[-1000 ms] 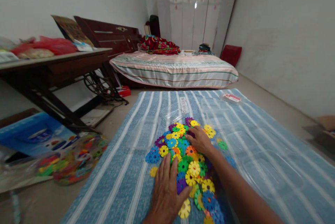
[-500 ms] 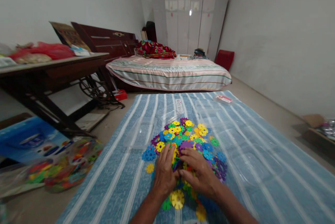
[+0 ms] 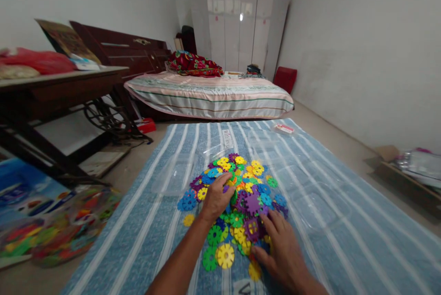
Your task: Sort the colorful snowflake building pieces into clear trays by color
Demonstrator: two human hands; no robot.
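Observation:
A heap of flower-shaped plastic discs [image 3: 237, 219] in yellow, green, blue and purple lies on the striped cloth. My left hand [image 3: 218, 196] reaches over the heap's left side, fingers stretched out and touching discs near a tilted green disc [image 3: 234, 197]. Part of the heap is hidden under that hand. At the lower right edge, my right hand [image 3: 280, 246] is open, thumb and fingers apart, beside a purple square piece [image 3: 252, 229]. A larger purple piece [image 3: 254, 203] lies just above its fingertips. Single yellow [image 3: 225, 256] and green discs sit at the front.
Clear plastic trays [image 3: 313, 207] lie right of the heap, and another clear tray [image 3: 174, 175] lies left. A small red-and-white box [image 3: 284, 128] is near the far edge. Bags of colourful pieces [image 3: 76, 226] rest on the floor at left, below a sewing-machine table [image 3: 62, 83].
My hands have moved apart: the left slightly forward over the heap, the right back toward its lower right edge. More discs in the middle now show. The view has shifted a little right.

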